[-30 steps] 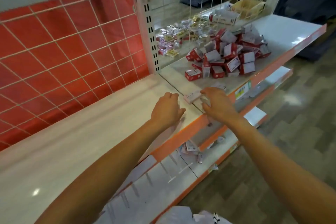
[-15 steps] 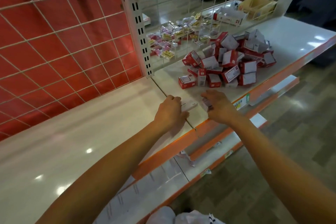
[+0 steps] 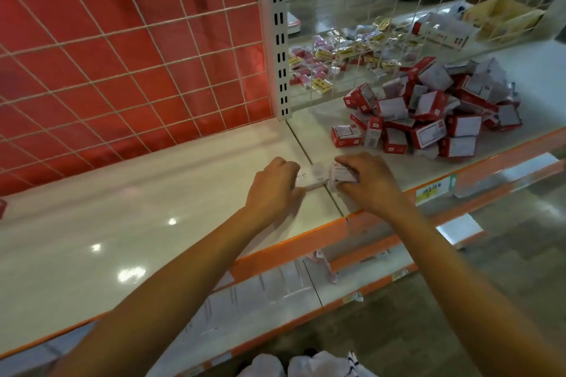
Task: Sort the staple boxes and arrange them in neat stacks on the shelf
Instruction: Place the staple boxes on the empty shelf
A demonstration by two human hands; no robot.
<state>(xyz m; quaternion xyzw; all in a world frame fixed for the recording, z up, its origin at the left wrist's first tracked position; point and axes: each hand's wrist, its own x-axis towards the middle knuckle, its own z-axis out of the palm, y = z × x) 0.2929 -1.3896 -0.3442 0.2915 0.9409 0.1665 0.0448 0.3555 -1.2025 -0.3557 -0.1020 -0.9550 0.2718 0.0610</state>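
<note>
Pinching one white box (image 3: 311,179) on the shelf (image 3: 153,223), the left grip (image 3: 272,187) faces the right grip (image 3: 367,184), curled round one red-and-white box (image 3: 341,173). One pile (image 3: 428,119) of some two dozen lies behind.

Obs: left hand (image 3: 272,187) covers the left end of the white staple box (image 3: 312,177); right hand (image 3: 367,184) hides most of the second box (image 3: 341,173). Labels on the box heap (image 3: 428,113) too small to read.

glossy white shelf (image 3: 128,223), cardboard staple boxes (image 3: 428,119), wire grid (image 3: 122,64)
</note>
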